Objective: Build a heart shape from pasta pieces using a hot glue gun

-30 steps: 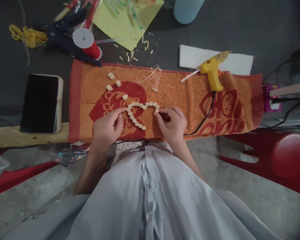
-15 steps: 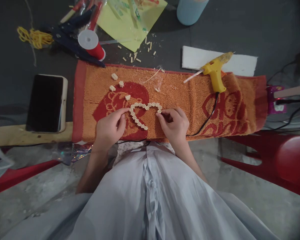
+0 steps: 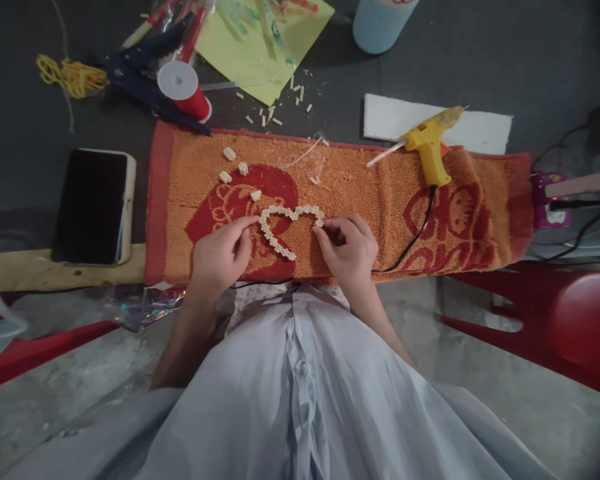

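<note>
A heart-shaped outline (image 3: 275, 243) made of small pale pieces lies on the orange towel, its lower right side open. My left hand (image 3: 223, 252) has its index fingertip against the outer edge of the left lobe; the thumb is tucked just below and the other fingers curl under. At the right lobe's end, my right hand (image 3: 349, 248) pinches the outline between thumb and index finger. Several loose pale clusters, one of them a small bundle (image 3: 255, 195), rest above the heart's left side.
Under everything lies the towel (image 3: 350, 193). A yellow glue gun (image 3: 433, 147) rests by a white board (image 3: 485, 130), its cord trailing down. To the left are a phone (image 3: 90, 207), a red spool (image 3: 190, 100) and yellow string (image 3: 75, 77). Pale scraps (image 3: 270, 115) litter the dark table.
The hands and the heart outline keep their places. Only the camera view has shifted very slightly.
</note>
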Motion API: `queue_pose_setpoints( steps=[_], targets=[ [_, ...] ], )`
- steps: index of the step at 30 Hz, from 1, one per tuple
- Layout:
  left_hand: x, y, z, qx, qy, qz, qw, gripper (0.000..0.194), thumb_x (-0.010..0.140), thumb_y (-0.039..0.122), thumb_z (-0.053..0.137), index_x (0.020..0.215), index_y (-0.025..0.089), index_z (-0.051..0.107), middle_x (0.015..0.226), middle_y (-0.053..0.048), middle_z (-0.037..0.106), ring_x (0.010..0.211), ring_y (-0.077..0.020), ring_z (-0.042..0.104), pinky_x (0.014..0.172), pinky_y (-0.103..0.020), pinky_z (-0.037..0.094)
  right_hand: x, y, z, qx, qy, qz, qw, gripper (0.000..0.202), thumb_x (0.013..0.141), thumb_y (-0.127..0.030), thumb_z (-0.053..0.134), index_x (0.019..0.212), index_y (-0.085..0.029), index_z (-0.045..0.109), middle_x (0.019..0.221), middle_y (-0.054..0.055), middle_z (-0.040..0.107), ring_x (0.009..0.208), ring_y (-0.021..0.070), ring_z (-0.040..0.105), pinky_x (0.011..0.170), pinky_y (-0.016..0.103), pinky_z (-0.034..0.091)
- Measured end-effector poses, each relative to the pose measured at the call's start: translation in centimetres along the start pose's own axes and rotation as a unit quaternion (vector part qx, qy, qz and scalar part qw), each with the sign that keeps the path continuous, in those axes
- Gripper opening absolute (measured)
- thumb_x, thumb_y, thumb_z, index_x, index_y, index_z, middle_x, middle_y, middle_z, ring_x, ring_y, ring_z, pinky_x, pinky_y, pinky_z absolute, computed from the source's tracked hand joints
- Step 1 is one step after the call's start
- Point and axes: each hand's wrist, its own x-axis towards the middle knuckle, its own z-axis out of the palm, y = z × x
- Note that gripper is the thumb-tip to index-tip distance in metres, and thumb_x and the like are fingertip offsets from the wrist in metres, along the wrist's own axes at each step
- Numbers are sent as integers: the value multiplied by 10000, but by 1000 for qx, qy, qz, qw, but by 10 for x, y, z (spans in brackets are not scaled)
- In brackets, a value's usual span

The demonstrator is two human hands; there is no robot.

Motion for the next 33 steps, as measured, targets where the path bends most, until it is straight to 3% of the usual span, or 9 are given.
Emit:
queue_pose_setpoints(
  steps=[33],
  targets=[
    [0,1,-1,6,-3,2,1000,385,973,323,392,1209,209,674,1099,-35,758,926,-160,719,843,-243,534,1,1,2,-8,-3,3,1000,142,873,-335,644,834,-204,680,804,35,656,691,158,597,657,306,506]
  ],
)
